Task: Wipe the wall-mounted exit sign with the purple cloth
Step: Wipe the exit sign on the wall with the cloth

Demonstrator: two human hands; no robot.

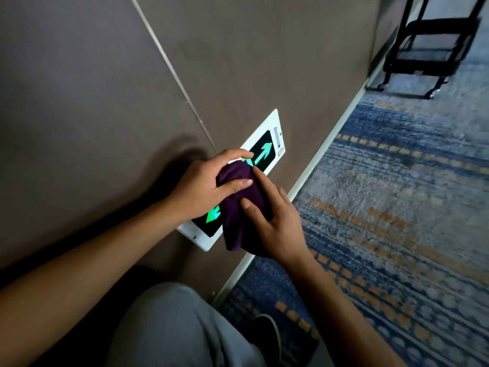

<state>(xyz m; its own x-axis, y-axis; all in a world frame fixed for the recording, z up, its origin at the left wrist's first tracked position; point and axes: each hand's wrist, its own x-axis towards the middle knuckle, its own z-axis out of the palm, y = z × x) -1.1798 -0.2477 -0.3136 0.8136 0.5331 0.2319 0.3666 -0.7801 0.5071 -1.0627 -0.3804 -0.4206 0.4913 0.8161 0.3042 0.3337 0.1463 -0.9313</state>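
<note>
The exit sign [267, 144] is a white-framed plate low on the brown wall, with a black panel and glowing green arrows at each end. Its middle is hidden by my hands and the purple cloth [242, 215], which is bunched in front of the sign and hangs down past its lower edge. My left hand [203, 185] grips the cloth's upper part between thumb and fingers. My right hand [275, 221] holds the cloth from the right side, thumb and forefinger pressed on it.
A white skirting strip [325, 147] runs along the foot of the wall. Blue and orange patterned carpet [397, 207] covers the floor to the right. A black wheeled cart [434, 46] stands at the upper right. My grey-trousered knee [172, 329] and shoe are below.
</note>
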